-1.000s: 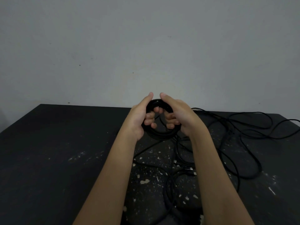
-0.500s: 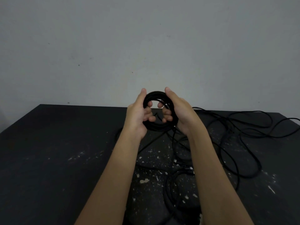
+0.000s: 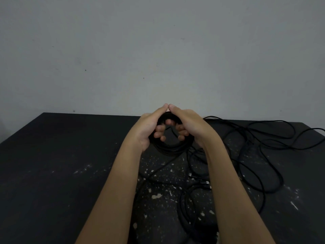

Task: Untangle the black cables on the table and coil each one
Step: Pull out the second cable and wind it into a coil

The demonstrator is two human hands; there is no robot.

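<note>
While both thumbs meet tip to tip at the centre of the frame, the left hand (image 3: 149, 126) and right hand (image 3: 190, 124) clasp a coiled black cable (image 3: 171, 147) from either side, fingers curled through its ring (one strand runs on below it, down and left). Loose black cables (image 3: 263, 156) sprawl over the paint-flecked table (image 3: 61, 164) at right and lower centre.

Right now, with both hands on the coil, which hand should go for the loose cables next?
Right hand: the loose cables sprawl on its side of the table. The left hand also grips the coil and can likely hold it alone.
</note>
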